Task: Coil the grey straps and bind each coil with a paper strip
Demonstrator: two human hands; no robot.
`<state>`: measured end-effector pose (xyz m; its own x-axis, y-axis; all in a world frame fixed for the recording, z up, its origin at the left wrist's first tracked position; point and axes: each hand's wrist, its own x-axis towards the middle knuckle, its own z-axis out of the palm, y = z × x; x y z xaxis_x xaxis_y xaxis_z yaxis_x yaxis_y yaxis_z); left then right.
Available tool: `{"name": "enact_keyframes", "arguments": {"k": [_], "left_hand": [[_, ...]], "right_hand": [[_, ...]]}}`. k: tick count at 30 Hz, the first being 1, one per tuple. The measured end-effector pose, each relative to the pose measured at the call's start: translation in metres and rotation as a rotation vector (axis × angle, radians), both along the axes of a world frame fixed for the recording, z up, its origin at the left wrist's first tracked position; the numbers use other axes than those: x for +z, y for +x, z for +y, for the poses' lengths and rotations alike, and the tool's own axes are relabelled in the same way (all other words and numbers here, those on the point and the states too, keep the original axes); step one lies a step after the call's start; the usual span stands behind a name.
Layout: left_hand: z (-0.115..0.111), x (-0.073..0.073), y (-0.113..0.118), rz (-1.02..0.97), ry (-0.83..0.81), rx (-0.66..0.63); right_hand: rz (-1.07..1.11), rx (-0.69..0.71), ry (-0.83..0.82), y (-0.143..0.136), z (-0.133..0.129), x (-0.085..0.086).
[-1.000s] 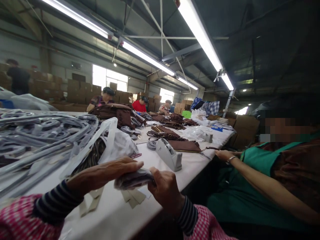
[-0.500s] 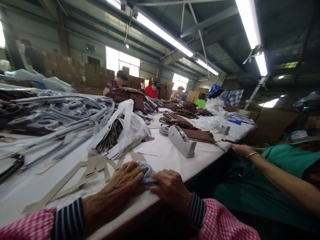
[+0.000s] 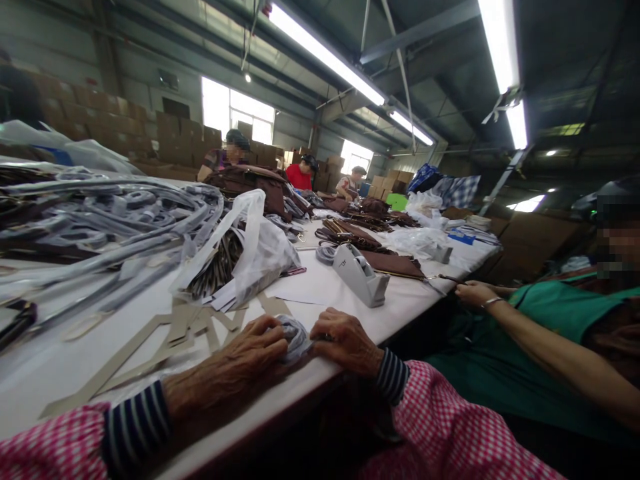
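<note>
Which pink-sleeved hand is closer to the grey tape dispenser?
Right. The right hand is just in front of the tape dispenser; the left hand is farther off, to its left.

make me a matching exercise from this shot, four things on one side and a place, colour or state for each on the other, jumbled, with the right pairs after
Column one:
1. grey coil
2. tape dispenser
3. white plastic bag
4. co-worker's apron

Column two:
A. open, with thin strips showing at its mouth
B. green
C. between the left hand and the right hand
D. on the table, just beyond the right hand

Right pairs: 1-C, 2-D, 3-A, 4-B
</note>
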<state>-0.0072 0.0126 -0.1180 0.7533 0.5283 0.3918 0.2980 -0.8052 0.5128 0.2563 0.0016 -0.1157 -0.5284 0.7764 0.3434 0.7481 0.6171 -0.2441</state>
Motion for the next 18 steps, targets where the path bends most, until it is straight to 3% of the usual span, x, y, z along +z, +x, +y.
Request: {"name": "enact_keyframes", "arguments": {"k": [4,10,14,18], "left_hand": [[0.000,0.005,-0.004,0.071,0.166,-0.109],[-0.004,-0.008,0.016,0.216,0.207,0.167],[-0.011,-0.010,0.027,0.294,0.251,0.194],[-0.006,0.000,0.019,0.139,0.168,0.208]], "right_hand": [[-0.098,0.087,0.019,-0.005,0.005,0.007],[-0.127,0.183,-0.050,-0.010,0.013,0.008],[-0.015,0.196,-0.127,-0.008,0.013,0.009],[0.343,0.206,-0.446,0.010,0.021,0.013]]}}
